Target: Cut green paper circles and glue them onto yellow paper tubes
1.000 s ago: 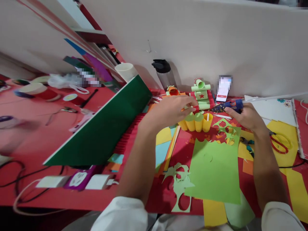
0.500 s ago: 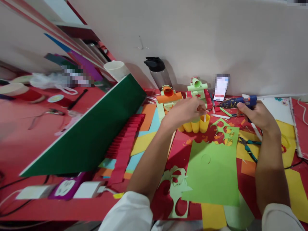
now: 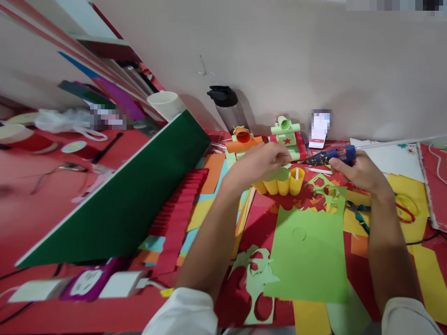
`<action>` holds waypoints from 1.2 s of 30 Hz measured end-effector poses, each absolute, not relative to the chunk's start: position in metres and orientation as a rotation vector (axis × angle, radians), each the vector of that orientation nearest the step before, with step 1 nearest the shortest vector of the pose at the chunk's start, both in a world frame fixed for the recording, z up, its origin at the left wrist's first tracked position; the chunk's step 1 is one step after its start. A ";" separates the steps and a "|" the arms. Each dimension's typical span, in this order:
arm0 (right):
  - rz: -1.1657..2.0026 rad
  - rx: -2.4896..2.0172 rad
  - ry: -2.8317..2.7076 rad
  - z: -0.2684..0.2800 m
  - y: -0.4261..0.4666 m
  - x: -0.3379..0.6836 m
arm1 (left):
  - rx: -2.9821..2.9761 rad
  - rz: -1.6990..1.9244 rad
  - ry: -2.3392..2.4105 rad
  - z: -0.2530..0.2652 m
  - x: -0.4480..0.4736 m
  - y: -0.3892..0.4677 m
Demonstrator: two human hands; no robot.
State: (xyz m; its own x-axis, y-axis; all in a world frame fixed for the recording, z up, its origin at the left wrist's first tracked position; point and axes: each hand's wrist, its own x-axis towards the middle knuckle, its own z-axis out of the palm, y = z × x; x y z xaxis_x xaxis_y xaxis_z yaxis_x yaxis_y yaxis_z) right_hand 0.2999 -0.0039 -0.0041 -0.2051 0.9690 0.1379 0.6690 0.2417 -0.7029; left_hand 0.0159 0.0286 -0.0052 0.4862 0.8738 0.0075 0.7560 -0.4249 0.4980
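My right hand is closed round the handle of a blue glue gun, whose nozzle points left. A long clear glue stick runs out of the gun's back. My left hand is pinched just left of the nozzle; what its fingertips hold, if anything, is too small to make out. Below it stands a row of yellow paper tubes. Light green paper tops some of them, and the rightmost is open with a small white stick inside. Behind are an orange paper model and a green-and-red paper model.
A green sheet and cut scraps lie in front. Pliers and scissors are at the right. A dark green board leans at the left. A bottle and a phone stand by the wall.
The glue gun has moved left and slightly down, its nozzle now close to my left fingertips. My left hand has shifted left, away from the rightmost tube and the white stick.
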 end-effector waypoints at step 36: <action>0.586 -1.621 -2.003 -0.009 -0.001 0.295 | 2.296 0.105 1.320 -0.003 -0.004 0.026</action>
State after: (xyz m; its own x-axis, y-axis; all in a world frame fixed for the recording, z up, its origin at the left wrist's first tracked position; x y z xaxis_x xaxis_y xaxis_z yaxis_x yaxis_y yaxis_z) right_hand 0.2949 -0.0011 -0.0093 -0.1713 0.9793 0.1076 0.7668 0.2011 -0.6096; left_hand -0.0039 0.0259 -0.0031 0.5304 0.8305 -0.1701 0.7930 -0.4150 0.4460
